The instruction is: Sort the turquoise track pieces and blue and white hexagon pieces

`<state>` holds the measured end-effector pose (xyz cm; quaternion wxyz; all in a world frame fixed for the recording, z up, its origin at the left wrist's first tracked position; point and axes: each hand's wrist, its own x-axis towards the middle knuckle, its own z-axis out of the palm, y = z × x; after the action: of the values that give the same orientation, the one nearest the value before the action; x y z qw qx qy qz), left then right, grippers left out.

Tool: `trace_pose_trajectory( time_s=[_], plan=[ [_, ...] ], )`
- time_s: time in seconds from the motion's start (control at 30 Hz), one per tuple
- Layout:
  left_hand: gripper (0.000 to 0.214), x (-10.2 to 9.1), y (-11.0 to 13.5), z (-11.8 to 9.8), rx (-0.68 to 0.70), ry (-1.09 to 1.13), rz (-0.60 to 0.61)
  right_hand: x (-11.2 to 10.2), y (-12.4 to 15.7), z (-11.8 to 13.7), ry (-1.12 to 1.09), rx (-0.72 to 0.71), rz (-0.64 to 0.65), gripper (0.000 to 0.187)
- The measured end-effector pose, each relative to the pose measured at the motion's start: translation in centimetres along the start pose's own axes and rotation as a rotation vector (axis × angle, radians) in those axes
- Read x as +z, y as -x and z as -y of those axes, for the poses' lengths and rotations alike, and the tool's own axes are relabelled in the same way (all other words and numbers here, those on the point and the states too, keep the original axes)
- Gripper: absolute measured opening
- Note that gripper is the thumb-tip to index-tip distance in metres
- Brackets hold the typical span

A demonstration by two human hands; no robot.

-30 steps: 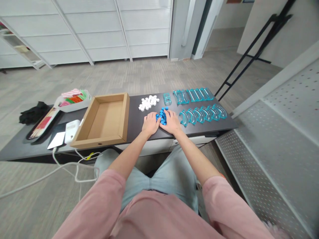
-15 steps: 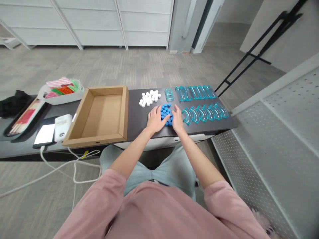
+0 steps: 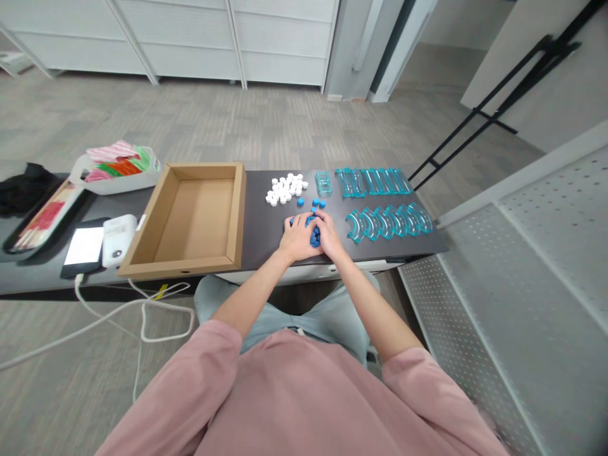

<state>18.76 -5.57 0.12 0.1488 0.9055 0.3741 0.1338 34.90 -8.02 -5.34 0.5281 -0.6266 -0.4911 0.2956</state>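
Dark tabletop (image 3: 261, 234) before white cabinets (image 3: 190, 25), grey floor (image 3: 228, 126) between. I see left hand (image 3: 299, 239) and right hand (image 3: 329, 235) cupped around blue pieces (image 3: 315, 238) near tabletop's front edge; fingers bent over pile, though I cannot tell whether they pinch any piece. Loose blue pieces (image 3: 316, 202) lie just beyond fingers. White pieces (image 3: 286, 189) sit farther back, clear teal parts (image 3: 389, 223) to right, open cardboard box (image 3: 236, 215) to left.

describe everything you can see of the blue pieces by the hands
The blue pieces are small, chunky and plastic-looking. Most are bunched on the dark tabletop, cupped between the left hand and right hand, which partly cover them and appear to touch them. A few lie loose beyond the fingers, near the white pieces. Their count and finer detail can't be made out.
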Motion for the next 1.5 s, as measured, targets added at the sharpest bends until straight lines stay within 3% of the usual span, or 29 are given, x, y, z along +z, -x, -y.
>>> trace_pose_trajectory(
  time_s=[0.2, 0.3, 0.4, 0.53, 1.1, 1.3, 1.5],
  plan=[
    [0.068, -0.3, 0.8, -0.5, -0.033, -0.026, -0.049, -2.0, 0.8, 0.4, 0.281, -0.226, 0.143, 0.046],
    [0.065, -0.4, 1.4, -0.4, -0.071, -0.036, -0.072, -2.3, 1.0, 0.3, 0.406, -0.309, 0.147, 0.047],
    [0.055, -0.5, 2.1, 0.0, -0.11, -0.042, -0.1, -1.8, 1.2, 0.2, 0.504, -0.318, 0.104, 0.051],
    [0.043, -0.5, 2.4, 0.3, -0.157, -0.061, -0.12, -1.1, 1.4, 0.5, 0.575, -0.328, 0.104, 0.044],
    [0.037, -1.5, 4.3, 2.0, -0.237, -0.151, -0.161, -0.9, 0.7, 1.0, 0.652, -0.336, 0.112, 0.043],
    [0.031, -1.8, 3.9, 2.0, -0.24, -0.125, -0.146, -0.6, -0.4, 1.9, 0.726, -0.376, 0.17, 0.063],
    [0.019, -1.8, 3.6, 2.3, -0.191, -0.133, -0.13, -0.6, -0.1, 1.9, 0.713, -0.416, 0.13, 0.041]
  ],
)
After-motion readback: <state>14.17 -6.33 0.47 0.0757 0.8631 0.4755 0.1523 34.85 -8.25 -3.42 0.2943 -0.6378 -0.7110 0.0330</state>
